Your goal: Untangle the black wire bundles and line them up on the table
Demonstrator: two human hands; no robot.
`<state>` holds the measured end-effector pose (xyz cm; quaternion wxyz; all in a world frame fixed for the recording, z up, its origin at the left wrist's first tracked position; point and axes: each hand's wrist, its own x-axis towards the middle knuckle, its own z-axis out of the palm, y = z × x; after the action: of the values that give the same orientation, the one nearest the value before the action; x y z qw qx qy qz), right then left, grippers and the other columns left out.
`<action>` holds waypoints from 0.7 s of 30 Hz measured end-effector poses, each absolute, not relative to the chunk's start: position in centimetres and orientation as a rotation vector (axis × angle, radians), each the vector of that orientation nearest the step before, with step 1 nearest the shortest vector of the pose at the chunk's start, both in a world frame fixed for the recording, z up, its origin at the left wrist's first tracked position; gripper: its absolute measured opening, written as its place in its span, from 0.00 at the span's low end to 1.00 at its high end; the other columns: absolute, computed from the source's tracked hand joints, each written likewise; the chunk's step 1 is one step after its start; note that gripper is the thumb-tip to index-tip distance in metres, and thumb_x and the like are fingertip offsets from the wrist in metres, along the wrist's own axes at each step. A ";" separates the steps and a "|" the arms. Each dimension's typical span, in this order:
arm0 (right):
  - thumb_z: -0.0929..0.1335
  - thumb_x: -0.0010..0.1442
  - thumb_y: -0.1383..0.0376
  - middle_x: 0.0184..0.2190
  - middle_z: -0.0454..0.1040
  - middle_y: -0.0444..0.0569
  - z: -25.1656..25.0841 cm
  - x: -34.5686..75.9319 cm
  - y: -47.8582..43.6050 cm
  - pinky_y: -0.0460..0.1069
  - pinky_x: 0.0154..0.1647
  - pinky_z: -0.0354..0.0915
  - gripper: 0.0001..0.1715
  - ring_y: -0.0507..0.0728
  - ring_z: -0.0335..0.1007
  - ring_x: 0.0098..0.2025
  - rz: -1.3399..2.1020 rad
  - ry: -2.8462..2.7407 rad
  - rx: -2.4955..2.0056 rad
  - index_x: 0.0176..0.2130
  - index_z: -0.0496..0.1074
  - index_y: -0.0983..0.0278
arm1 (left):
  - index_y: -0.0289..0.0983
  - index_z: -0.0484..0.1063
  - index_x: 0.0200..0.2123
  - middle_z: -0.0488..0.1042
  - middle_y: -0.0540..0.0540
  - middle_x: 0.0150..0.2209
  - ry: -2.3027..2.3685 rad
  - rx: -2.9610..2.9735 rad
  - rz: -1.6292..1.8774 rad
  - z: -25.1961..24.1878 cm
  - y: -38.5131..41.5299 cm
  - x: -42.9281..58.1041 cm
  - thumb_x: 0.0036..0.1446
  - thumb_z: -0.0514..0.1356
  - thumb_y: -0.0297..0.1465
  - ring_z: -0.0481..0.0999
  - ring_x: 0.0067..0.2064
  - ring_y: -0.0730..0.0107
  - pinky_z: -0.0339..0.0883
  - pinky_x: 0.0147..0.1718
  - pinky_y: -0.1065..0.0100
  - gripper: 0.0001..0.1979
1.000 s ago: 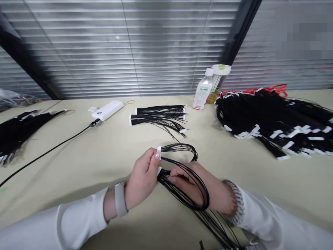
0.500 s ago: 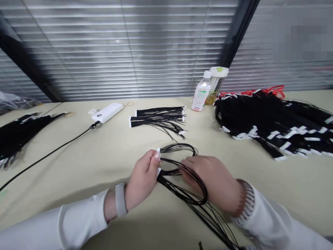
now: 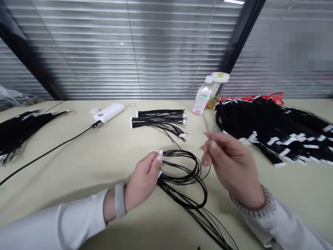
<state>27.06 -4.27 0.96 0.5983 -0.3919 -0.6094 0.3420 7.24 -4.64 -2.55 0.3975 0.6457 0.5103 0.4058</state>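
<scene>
My left hand (image 3: 145, 177) pinches the white connectors (image 3: 161, 157) of a black wire harness (image 3: 182, 201). Its thin wires curve round in a loop to the right of the fingers, and a straighter bunch trails down toward the lower right edge. To the right of the loop, my right hand (image 3: 231, 163) is raised with thumb and fingers closed together. One thin black wire (image 3: 208, 173) bends up from the loop to these fingertips; its end is blurred. Beyond the hands, several short black wire bundles (image 3: 158, 119) with white connectors lie side by side.
A large heap of black wire bundles (image 3: 260, 121) lies at the right, red ones behind it. A drink bottle (image 3: 202, 97) and a lidded cup (image 3: 218, 88) stand at the back. At left are a white power bank (image 3: 110, 111), its black cable (image 3: 52, 150) and more black wires (image 3: 23, 130).
My right hand has come out of the wire loop, moving up and right with its fingers drawn together. The loop hangs wider. My left hand keeps its hold on the connectors.
</scene>
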 end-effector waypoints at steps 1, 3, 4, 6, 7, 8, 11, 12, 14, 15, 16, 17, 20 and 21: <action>0.64 0.60 0.68 0.25 0.69 0.40 0.7 26.8 -4.3 0.45 0.21 0.66 0.15 0.47 0.65 0.19 0.872 -1.472 -0.917 0.48 0.66 0.57 | 0.37 0.58 0.24 0.59 0.54 0.22 1.280 1.631 1.028 -2.6 -4.7 7.3 0.63 0.45 0.38 0.58 0.25 0.74 0.54 0.25 0.72 0.17; 0.63 0.59 0.69 0.24 0.69 0.40 0.3 26.2 -4.4 0.44 0.21 0.65 0.14 0.48 0.65 0.20 0.929 -1.624 -0.993 0.46 0.66 0.59 | 0.37 0.58 0.24 0.59 0.54 0.22 1.254 1.624 1.033 -2.6 -4.6 7.3 0.63 0.45 0.38 0.58 0.25 0.74 0.54 0.25 0.72 0.17; 0.63 0.59 0.69 0.25 0.69 0.41 0.2 26.0 -4.4 0.45 0.24 0.65 0.10 0.49 0.66 0.22 0.905 -1.701 -1.054 0.42 0.68 0.61 | 0.37 0.57 0.24 0.59 0.54 0.22 1.242 1.624 1.034 -2.6 -4.6 7.3 0.63 0.45 0.38 0.58 0.25 0.74 0.54 0.25 0.72 0.17; 0.65 0.57 0.69 0.25 0.70 0.43 0.1 25.6 -4.3 0.45 0.28 0.64 0.05 0.50 0.66 0.26 0.813 -1.814 -1.173 0.32 0.71 0.63 | 0.38 0.57 0.23 0.58 0.54 0.21 1.225 1.632 1.032 -2.6 -4.6 7.3 0.63 0.45 0.38 0.57 0.25 0.74 0.54 0.25 0.72 0.17; 0.65 0.57 0.69 0.24 0.70 0.43 0.0 25.5 -4.3 0.45 0.29 0.63 0.06 0.50 0.65 0.27 0.779 -1.848 -1.214 0.29 0.70 0.63 | 0.38 0.56 0.23 0.58 0.54 0.22 1.217 1.638 1.030 -2.6 -4.6 7.2 0.63 0.45 0.38 0.57 0.25 0.74 0.54 0.25 0.71 0.17; 0.66 0.56 0.69 0.23 0.69 0.42 0.0 25.4 -4.3 0.44 0.28 0.61 0.06 0.50 0.64 0.27 0.762 -1.867 -1.238 0.27 0.69 0.63 | 0.38 0.56 0.23 0.58 0.54 0.22 1.213 1.643 1.028 -2.6 -4.6 7.2 0.63 0.45 0.38 0.57 0.25 0.74 0.53 0.25 0.71 0.17; 0.66 0.56 0.68 0.20 0.66 0.40 0.0 25.5 -4.3 0.44 0.25 0.58 0.09 0.49 0.61 0.24 0.747 -1.886 -1.276 0.24 0.67 0.64 | 0.38 0.56 0.23 0.57 0.54 0.22 1.207 1.640 1.027 -2.5 -4.6 7.2 0.63 0.45 0.39 0.57 0.25 0.74 0.54 0.25 0.71 0.17; 0.66 0.56 0.67 0.20 0.66 0.40 0.0 25.5 -4.3 0.43 0.25 0.57 0.10 0.48 0.60 0.24 0.745 -1.893 -1.281 0.24 0.67 0.64 | 0.38 0.56 0.23 0.57 0.54 0.22 1.205 1.638 1.026 -2.4 -4.7 7.2 0.63 0.45 0.39 0.57 0.25 0.74 0.54 0.26 0.71 0.17; 0.66 0.56 0.67 0.20 0.66 0.40 0.1 25.6 -4.3 0.43 0.25 0.57 0.10 0.48 0.60 0.24 0.743 -1.906 -1.291 0.24 0.68 0.64 | 0.38 0.56 0.23 0.57 0.54 0.22 1.198 1.635 1.022 -2.4 -4.7 7.2 0.63 0.44 0.39 0.57 0.25 0.74 0.54 0.26 0.71 0.17; 0.66 0.56 0.66 0.20 0.67 0.40 0.1 25.6 -4.3 0.43 0.25 0.57 0.10 0.48 0.60 0.24 0.744 -1.911 -1.297 0.24 0.68 0.64 | 0.38 0.56 0.23 0.57 0.54 0.22 1.196 1.635 1.021 -2.4 -4.7 7.2 0.63 0.44 0.39 0.57 0.25 0.74 0.54 0.26 0.71 0.17; 0.66 0.56 0.66 0.20 0.67 0.40 0.1 25.6 -4.3 0.43 0.25 0.56 0.10 0.48 0.60 0.24 0.746 -1.918 -1.301 0.24 0.68 0.64 | 0.38 0.56 0.23 0.57 0.54 0.22 1.197 1.637 1.020 -2.4 -4.7 7.2 0.63 0.44 0.39 0.57 0.25 0.74 0.54 0.26 0.71 0.17; 0.66 0.56 0.66 0.20 0.66 0.40 0.2 25.6 -4.3 0.43 0.24 0.56 0.10 0.48 0.60 0.23 0.747 -1.921 -1.305 0.23 0.67 0.64 | 0.38 0.56 0.23 0.57 0.54 0.22 1.201 1.638 1.020 -2.4 -4.8 7.2 0.63 0.44 0.39 0.57 0.25 0.74 0.54 0.25 0.71 0.17; 0.66 0.56 0.66 0.20 0.66 0.40 0.2 25.6 -4.4 0.43 0.24 0.56 0.11 0.48 0.59 0.23 0.749 -1.916 -1.302 0.23 0.67 0.64 | 0.38 0.56 0.23 0.57 0.54 0.22 1.210 1.643 1.023 -2.5 -4.8 7.2 0.63 0.44 0.39 0.56 0.25 0.74 0.53 0.25 0.71 0.18; 0.66 0.57 0.65 0.20 0.66 0.40 0.2 25.6 -4.4 0.43 0.24 0.57 0.11 0.48 0.59 0.23 0.747 -1.916 -1.299 0.23 0.67 0.64 | 0.38 0.56 0.23 0.57 0.54 0.22 1.210 1.646 1.024 -2.5 -4.8 7.2 0.63 0.44 0.39 0.57 0.25 0.74 0.53 0.25 0.71 0.18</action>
<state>25.55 -4.37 0.19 0.3474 -0.5008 -0.7386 0.2882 7.21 -4.76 -2.50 0.4153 0.6552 0.4817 0.4076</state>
